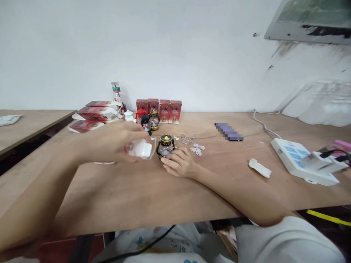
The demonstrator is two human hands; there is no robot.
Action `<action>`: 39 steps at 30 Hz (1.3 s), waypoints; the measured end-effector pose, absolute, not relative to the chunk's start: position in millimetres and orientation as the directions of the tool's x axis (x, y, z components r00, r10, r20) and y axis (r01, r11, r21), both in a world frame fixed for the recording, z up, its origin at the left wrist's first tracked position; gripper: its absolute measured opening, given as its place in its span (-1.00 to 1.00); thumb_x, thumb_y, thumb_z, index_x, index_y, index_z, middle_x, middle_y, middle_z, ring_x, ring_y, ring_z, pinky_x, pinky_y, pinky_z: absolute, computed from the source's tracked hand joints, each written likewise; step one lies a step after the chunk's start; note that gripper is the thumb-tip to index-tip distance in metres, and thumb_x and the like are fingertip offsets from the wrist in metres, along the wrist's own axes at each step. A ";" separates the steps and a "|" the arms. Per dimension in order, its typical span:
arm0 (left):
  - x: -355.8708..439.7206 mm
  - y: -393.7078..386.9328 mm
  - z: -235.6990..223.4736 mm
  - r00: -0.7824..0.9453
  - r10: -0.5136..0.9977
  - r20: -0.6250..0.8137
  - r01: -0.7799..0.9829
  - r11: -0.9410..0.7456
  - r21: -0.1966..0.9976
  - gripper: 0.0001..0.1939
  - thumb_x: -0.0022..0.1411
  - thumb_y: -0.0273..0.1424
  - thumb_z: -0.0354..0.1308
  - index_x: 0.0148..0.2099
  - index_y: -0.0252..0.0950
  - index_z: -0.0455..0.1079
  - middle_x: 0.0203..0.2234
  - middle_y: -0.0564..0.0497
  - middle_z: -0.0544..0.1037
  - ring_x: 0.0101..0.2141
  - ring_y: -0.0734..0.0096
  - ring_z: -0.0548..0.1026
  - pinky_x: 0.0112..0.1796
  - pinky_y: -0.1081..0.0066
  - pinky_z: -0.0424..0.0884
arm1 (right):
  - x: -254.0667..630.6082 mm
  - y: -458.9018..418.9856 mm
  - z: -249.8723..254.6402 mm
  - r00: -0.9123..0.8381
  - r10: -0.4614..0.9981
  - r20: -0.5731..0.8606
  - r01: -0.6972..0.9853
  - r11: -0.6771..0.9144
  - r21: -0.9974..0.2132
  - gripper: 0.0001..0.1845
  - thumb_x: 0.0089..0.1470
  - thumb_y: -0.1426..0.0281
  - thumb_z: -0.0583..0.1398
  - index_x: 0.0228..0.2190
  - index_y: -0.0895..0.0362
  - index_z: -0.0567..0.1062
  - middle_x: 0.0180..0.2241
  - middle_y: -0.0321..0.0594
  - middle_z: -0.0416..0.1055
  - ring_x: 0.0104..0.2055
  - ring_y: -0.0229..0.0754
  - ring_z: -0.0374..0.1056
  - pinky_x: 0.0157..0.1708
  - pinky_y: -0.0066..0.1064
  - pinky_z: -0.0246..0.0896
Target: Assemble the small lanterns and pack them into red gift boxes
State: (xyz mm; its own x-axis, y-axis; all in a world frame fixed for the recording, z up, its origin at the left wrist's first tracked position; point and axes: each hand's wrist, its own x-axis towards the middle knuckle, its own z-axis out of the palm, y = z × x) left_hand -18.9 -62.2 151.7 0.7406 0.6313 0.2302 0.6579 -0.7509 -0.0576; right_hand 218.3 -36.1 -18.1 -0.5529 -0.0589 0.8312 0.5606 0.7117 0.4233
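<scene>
My left hand [123, 137] is closed around a small carton [142, 149]; its white open end faces right, and motion blurs it. Just right of the carton, a small black and gold lantern [166, 144] stands upright on the table. My right hand [181, 162] has its curled fingers at the lantern's lower right side, gripping it near the base. More small lanterns stand behind: a gold one [154, 118], a black one [146, 123], a red one [139, 114] and a white one [128, 116].
Several red boxes [164, 111] stand against the wall; open cartons [95, 113] lie stacked left of them, beside a tube [116, 93]. Thin wire pieces [188, 138] and white tags [197, 149] lie right of the lantern. Farther right are a phone [229, 131] and a power strip [298, 157].
</scene>
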 end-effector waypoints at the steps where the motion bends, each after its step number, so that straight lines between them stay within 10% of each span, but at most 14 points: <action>1: -14.3 -62.9 141.0 0.811 0.558 0.178 0.578 -0.811 -0.091 -0.66 0.03 -0.10 0.17 -0.14 -0.05 0.45 -0.24 0.03 0.52 -0.27 0.25 0.46 -0.25 0.33 0.32 | 218.1 -35.0 -18.5 -0.596 -0.056 0.801 0.525 0.727 0.442 -0.62 0.11 0.39 0.15 -0.02 0.01 0.29 -0.41 -0.33 0.39 -0.39 -0.25 0.25 -0.35 -0.35 0.08; 13: -21.7 -54.1 28.5 0.699 0.060 0.712 0.463 -0.797 -0.387 -0.73 0.14 -0.12 0.20 -0.33 -0.22 0.38 -0.26 -0.05 0.50 -0.30 0.33 0.33 -0.31 0.33 0.27 | 212.5 -42.5 -17.8 -0.624 0.069 0.778 0.340 0.921 0.190 -0.72 0.18 0.24 0.07 -0.19 0.18 0.39 -0.35 -0.11 0.44 -0.29 -0.17 0.33 -0.31 -0.34 0.24; 21: -15.3 -64.7 21.1 0.817 -0.128 0.562 0.292 -0.749 -0.595 -0.88 0.14 -0.51 0.18 -0.39 -0.22 0.33 -0.43 0.10 0.54 -0.42 0.48 0.32 -0.41 0.40 0.22 | 203.2 -54.2 -16.5 -0.596 0.185 0.782 0.402 0.911 0.091 -0.78 0.20 0.34 0.04 -0.22 0.17 0.42 -0.07 0.06 0.40 -0.19 -0.17 0.38 -0.21 -0.32 0.38; 29: -9.7 -77.8 28.4 0.777 -0.049 0.628 0.492 -0.576 -0.653 -0.76 0.07 -0.38 0.26 -0.17 -0.11 0.38 -0.35 0.05 0.58 -0.41 0.43 0.38 -0.40 0.38 0.23 | 204.8 -55.7 -17.5 -0.606 0.294 0.739 0.368 0.927 -0.068 -0.61 0.25 0.48 -0.13 0.04 0.31 0.26 0.06 0.17 0.29 0.17 -0.09 0.21 0.11 -0.20 0.26; 39: -0.4 -84.5 30.6 0.794 -0.022 0.607 0.503 -0.536 -0.678 -0.78 0.12 -0.47 0.19 -0.15 -0.15 0.38 -0.40 0.03 0.57 -0.44 0.41 0.38 -0.44 0.37 0.18 | 203.3 -57.1 -13.7 -0.562 0.304 0.769 0.341 0.932 -0.119 -0.66 0.25 0.50 -0.09 -0.03 0.30 0.33 0.00 0.15 0.36 0.09 -0.10 0.30 0.05 -0.22 0.33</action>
